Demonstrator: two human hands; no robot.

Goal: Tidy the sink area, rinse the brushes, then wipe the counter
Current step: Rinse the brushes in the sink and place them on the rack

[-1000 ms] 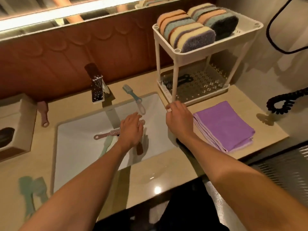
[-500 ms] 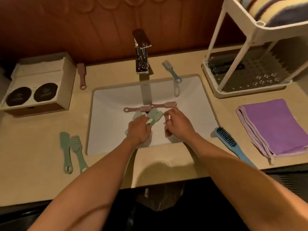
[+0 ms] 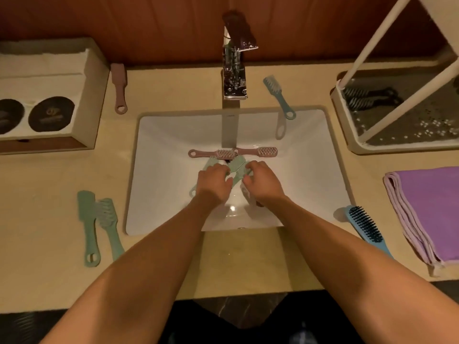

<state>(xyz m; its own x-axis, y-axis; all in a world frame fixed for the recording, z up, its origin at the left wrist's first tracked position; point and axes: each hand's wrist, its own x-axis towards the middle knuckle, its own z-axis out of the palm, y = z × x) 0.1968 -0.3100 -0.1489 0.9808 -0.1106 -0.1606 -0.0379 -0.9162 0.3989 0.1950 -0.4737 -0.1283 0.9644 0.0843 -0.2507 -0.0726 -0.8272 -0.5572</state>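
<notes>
Counter [image 3: 49, 219]: wiping comes last, judged not begun.
Sink [image 3: 161, 194]: pink brushes [image 3: 223, 153] and green brushes [image 3: 237, 167] lie beneath the tap [image 3: 234, 78], likely for rinsing.
Cloth [image 3: 427, 207]: folded at right, ready.
Hands: left hand [image 3: 213, 184] and right hand [image 3: 263, 182] curl over the green brushes; clamped or not, unclear.

Your forearms are bare from the wrists back to the bottom edge of view: the left forearm [image 3: 154, 256] behind your left hand [image 3: 213, 184], the right forearm [image 3: 335, 244] behind your right hand [image 3: 263, 182]. Both hands are bare as well, knuckles and fingers uncovered. Below them, between your arms, sits a dark patch, too dim to read as clothing.
</notes>
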